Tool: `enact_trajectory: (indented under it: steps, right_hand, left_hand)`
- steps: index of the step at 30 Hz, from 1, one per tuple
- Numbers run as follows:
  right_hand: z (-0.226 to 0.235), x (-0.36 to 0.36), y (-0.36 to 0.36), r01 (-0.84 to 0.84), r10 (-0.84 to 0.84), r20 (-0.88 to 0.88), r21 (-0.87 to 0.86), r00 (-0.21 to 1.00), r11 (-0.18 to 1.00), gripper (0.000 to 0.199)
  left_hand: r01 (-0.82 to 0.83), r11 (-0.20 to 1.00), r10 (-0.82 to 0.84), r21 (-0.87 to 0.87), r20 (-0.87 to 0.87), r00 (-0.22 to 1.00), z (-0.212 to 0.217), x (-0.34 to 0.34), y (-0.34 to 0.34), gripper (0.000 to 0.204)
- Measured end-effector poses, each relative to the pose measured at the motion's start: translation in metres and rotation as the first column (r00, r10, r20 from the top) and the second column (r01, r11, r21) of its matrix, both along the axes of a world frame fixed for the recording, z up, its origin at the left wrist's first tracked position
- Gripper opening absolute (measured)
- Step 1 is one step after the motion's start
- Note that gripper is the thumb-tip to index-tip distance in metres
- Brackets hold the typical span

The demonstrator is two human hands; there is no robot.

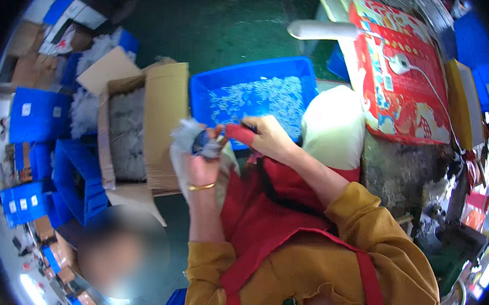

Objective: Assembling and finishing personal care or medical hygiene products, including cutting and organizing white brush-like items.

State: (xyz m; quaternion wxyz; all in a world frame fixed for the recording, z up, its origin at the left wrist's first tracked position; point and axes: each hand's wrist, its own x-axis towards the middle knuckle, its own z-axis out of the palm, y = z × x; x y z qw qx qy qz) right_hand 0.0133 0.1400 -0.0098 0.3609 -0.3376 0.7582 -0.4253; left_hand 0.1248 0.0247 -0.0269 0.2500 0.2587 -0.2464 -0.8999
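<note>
My left hand [203, 164], a gold bangle at its wrist, is closed round a bundle of translucent whitish plastic pieces [184, 136]. Something dark blue covers part of its fingers, blurred by motion. Close beside it, my right hand [265, 136] is closed, with red wrapping on a finger. A small dark thing [249, 128] shows at its fingers, too blurred to name. Both hands are above my lap, at the near edge of a blue plastic tub [204, 86]. Many small, thin, clear plastic pieces [259, 100] lie loose in the tub.
An open cardboard box [166, 99] with bagged translucent pieces stands left of the tub. Blue crates [78, 178] are stacked farther left. On the right, a red printed box [400, 78] carries a white cable. A person [123, 251], blurred, is at lower left.
</note>
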Motion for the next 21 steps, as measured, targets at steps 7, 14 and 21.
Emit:
enact_trajectory:
  steps: [7,14,21]
  right_hand:
    - [-0.007,0.026,0.003,-0.235,0.183,-0.187,-0.313,0.965,0.92,0.048]
    - [-0.031,0.03,-0.001,-0.133,0.065,-0.3,-0.212,0.952,0.968,0.032]
    - [-0.011,0.017,0.001,-0.296,0.213,-0.241,-0.399,0.947,0.868,0.019]
  left_hand:
    - [0.56,0.827,-0.561,0.04,0.1,0.822,-0.009,0.053,0.033,0.026]
    - [0.626,0.776,-0.579,0.081,0.485,0.655,-0.034,0.053,0.039,0.045]
    - [0.649,0.597,-0.385,-0.47,0.542,0.747,-0.099,0.087,0.058,0.026]
